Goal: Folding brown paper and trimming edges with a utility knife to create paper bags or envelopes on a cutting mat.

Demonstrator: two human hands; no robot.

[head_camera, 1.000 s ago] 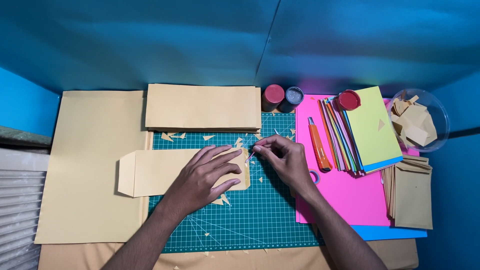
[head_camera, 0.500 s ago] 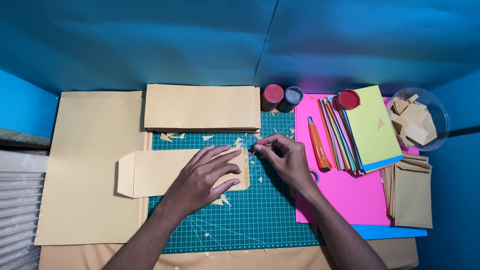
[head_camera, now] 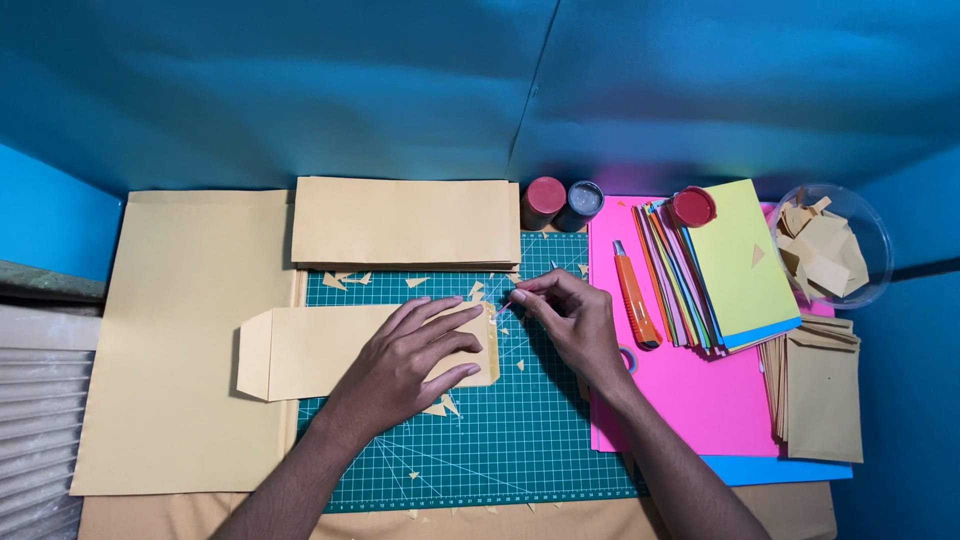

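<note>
Little has moved: our left hand [head_camera: 410, 362] still pins the tan paper envelope [head_camera: 330, 350] flat on the green cutting mat [head_camera: 520, 440], our right hand [head_camera: 570, 318] pinching its corner

Orange utility knife [head_camera: 635, 303], stack of coloured paper [head_camera: 725, 265], clear bowl of scraps [head_camera: 880, 255], two round jars [head_camera: 560, 203]

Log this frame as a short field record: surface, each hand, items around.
surface: green cutting mat
left hand: flat on tan paper envelope
right hand: fingertips pinched at the envelope's right edge; what they pinch is too small to tell
right of mat: orange utility knife, coloured paper stack
far right: clear bowl of scraps
</note>
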